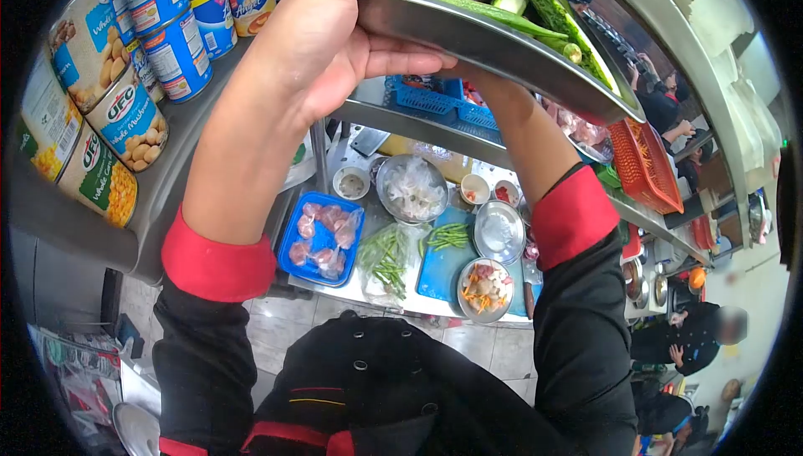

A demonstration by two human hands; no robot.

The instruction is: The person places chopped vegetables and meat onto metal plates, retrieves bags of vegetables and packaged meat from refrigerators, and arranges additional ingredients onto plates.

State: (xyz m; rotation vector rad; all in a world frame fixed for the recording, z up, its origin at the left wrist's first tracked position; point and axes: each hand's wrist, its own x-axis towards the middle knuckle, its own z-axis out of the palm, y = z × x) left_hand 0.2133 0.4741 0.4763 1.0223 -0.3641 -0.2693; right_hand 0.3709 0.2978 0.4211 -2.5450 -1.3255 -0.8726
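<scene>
The person's left hand (335, 54) has the metal tray (485, 44) at its near left edge, the grip pinching it, fingers beneath and the thumb side up at the rim. The right wrist (502, 98) runs up behind the tray; the right hand is hidden there, so its grip cannot be told. The tray is loaded with long green vegetables (481, 11) and held high, level with the upper shelf (355, 115) and well above the tabletop. The loading and lifting look done; whether the tray also rests on something cannot be told, so setting it down may be left. The vegetables in it appear whole or in long lengths. Other work below seems part-way: on the tabletop, green beans lie loose on the blue cutting board (432, 279) by the front edge, with more in the plastic bag (391, 259) to its left. By the front left corner, the blue basin (290, 248) holds bagged portions of meat (311, 227). Right of the bag, also by the front edge, a metal bowl (485, 317) holds mixed pieces.
</scene>
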